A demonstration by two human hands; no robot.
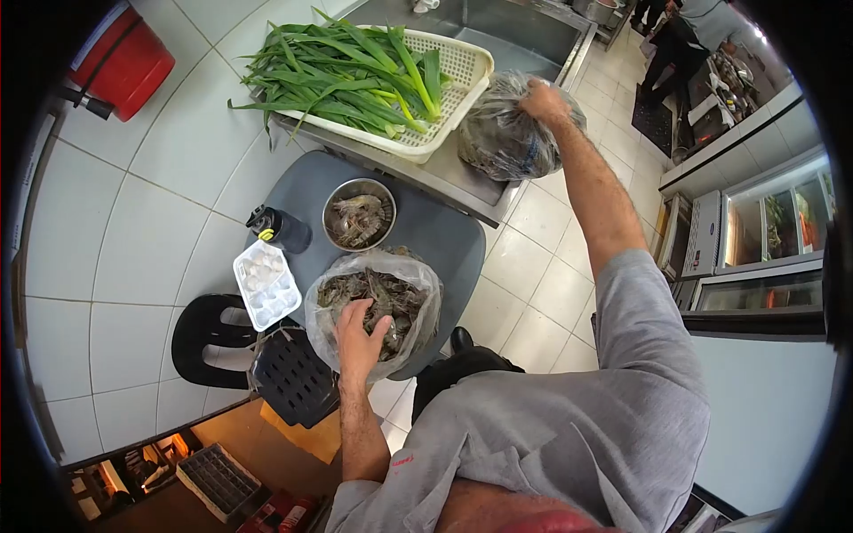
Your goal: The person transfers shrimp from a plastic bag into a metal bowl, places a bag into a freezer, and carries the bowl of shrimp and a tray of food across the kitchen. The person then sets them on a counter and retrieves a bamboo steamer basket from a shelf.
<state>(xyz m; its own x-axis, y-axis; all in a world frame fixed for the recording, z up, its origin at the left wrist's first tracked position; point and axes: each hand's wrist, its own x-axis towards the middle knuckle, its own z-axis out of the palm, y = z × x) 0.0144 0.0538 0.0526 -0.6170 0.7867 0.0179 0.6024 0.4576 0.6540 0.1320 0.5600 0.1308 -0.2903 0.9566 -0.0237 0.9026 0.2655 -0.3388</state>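
From here, I see left hand (357,345) loosely spread on shrimp (395,300) in near bag (425,270); right hand (543,101) clutching far-right bag (499,140) (greens (333,75) to left).

On the table (458,262), at its near side, sits a bag (432,289) with shrimp (404,298) in it; just behind, a bowl (364,186) holds more shrimp. Left of the bowl stands a bottle (291,233), with a tray (242,282) before it. Beyond, a counter (484,188) bears a basket (475,67) of greens (342,82) and, to its right, a second bag (502,138); behind lies the sink (515,34).
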